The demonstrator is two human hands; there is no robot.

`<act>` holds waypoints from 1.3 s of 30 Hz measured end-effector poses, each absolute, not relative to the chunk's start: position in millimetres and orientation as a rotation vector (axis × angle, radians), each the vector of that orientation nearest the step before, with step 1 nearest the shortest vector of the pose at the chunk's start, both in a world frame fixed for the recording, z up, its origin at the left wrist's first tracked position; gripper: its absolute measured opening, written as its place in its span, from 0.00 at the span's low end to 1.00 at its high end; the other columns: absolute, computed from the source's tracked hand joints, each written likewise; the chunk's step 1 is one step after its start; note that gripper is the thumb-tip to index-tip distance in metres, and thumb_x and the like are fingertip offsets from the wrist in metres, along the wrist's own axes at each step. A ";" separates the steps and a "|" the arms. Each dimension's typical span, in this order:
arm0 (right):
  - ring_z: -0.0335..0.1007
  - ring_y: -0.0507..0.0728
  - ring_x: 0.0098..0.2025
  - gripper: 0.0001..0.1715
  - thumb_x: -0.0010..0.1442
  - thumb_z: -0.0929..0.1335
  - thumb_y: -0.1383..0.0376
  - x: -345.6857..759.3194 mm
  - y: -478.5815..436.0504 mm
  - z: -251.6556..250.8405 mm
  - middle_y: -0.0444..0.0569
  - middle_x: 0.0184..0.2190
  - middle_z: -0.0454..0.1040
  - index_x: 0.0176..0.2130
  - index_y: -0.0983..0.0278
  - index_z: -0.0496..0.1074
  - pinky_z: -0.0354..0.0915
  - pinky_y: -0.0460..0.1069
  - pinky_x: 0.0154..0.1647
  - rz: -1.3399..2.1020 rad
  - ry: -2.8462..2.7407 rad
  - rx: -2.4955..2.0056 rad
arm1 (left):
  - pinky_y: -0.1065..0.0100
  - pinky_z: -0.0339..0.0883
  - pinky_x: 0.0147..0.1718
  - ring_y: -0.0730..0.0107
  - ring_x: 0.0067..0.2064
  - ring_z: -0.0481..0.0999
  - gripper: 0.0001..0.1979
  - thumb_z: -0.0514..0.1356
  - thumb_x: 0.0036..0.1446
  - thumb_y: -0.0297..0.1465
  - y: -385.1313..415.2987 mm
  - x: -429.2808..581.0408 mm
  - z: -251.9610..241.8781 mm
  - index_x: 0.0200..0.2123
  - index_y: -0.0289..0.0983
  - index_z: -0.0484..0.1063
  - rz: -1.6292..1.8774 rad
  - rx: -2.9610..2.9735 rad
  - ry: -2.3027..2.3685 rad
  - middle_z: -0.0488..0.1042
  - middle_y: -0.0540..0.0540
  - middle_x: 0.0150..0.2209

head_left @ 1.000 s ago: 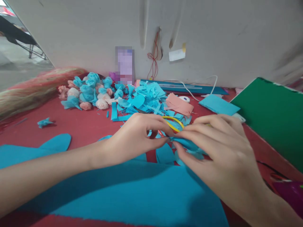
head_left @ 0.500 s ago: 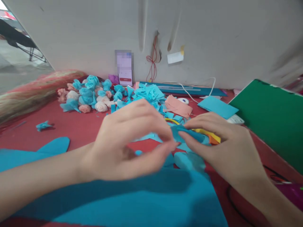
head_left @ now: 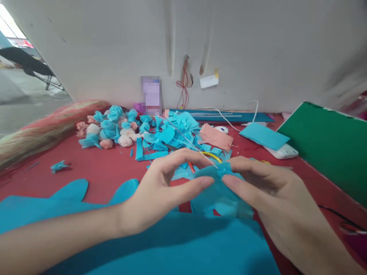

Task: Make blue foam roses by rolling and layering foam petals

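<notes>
My right hand [head_left: 266, 187] pinches a gathered piece of blue crepe paper [head_left: 206, 173] between thumb and forefinger. The left edge of that paper sits between the thumb and forefinger of my left hand [head_left: 169, 187]. A thin pale thread or wire [head_left: 189, 142] slants from the pinched spot up to the left. Below both hands lie rounded blue paper petals [head_left: 226, 206] and a large blue crepe sheet [head_left: 160, 244]. Behind my fingers, scissors with a yellow and orange handle [head_left: 212, 156] are partly hidden.
Blue paper scraps [head_left: 183, 124] and a heap of blue and pink paper flowers [head_left: 109, 128] lie at the back. A phone [head_left: 151, 95] leans on the wall. Folded pink paper [head_left: 217, 136], folded blue paper [head_left: 263, 135] and a green board [head_left: 332, 149] are on the right.
My left hand has come down and its fingers now meet the blue paper at its left edge. The thin thread or wire now shows. The view has tilted up slightly.
</notes>
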State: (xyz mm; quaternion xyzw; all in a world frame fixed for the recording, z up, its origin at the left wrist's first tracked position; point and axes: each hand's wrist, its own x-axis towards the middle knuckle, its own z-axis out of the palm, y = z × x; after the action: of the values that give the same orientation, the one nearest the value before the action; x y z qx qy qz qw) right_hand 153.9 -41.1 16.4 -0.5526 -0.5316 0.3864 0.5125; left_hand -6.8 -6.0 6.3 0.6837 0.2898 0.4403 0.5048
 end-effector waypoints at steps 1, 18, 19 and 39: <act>0.62 0.48 0.18 0.05 0.41 0.72 0.60 151.7 -41.8 16.5 0.41 0.22 0.71 0.23 0.58 0.73 0.59 0.40 0.10 0.884 -1.277 -1.319 | 0.71 0.63 0.43 0.72 0.41 0.71 0.06 0.60 0.50 0.29 -7.8 -6.4 5.9 0.34 0.40 0.71 1.077 1.629 0.695 0.71 0.53 0.35; 0.69 0.48 0.29 0.05 0.44 0.71 0.67 142.1 -49.5 8.7 0.38 0.26 0.73 0.26 0.56 0.73 0.66 0.38 0.26 0.810 -1.303 -1.152 | 0.74 0.68 0.38 0.74 0.37 0.72 0.09 0.66 0.41 0.22 -14.2 -1.7 3.9 0.26 0.43 0.77 1.227 1.535 0.652 0.74 0.53 0.29; 0.69 0.49 0.30 0.05 0.45 0.71 0.66 142.6 -49.9 8.5 0.38 0.27 0.73 0.27 0.56 0.73 0.66 0.39 0.25 0.837 -1.309 -1.171 | 0.74 0.69 0.38 0.73 0.37 0.72 0.09 0.66 0.41 0.22 -14.1 -1.5 3.6 0.25 0.42 0.77 1.222 1.513 0.654 0.73 0.53 0.28; 0.66 0.48 0.28 0.04 0.48 0.69 0.66 143.0 -50.0 12.1 0.39 0.25 0.68 0.26 0.59 0.68 0.65 0.39 0.26 1.056 -1.335 -1.039 | 0.79 0.66 0.18 0.71 0.36 0.72 0.06 0.65 0.44 0.27 -15.9 -3.9 3.1 0.28 0.44 0.76 1.094 1.303 0.519 0.73 0.51 0.29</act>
State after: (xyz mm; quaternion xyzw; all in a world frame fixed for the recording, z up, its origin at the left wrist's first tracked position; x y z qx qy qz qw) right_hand 143.0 -50.0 12.1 -0.4378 -0.5621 0.4449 0.5427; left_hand -3.9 -15.9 3.1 0.5688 0.2267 0.4777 0.6299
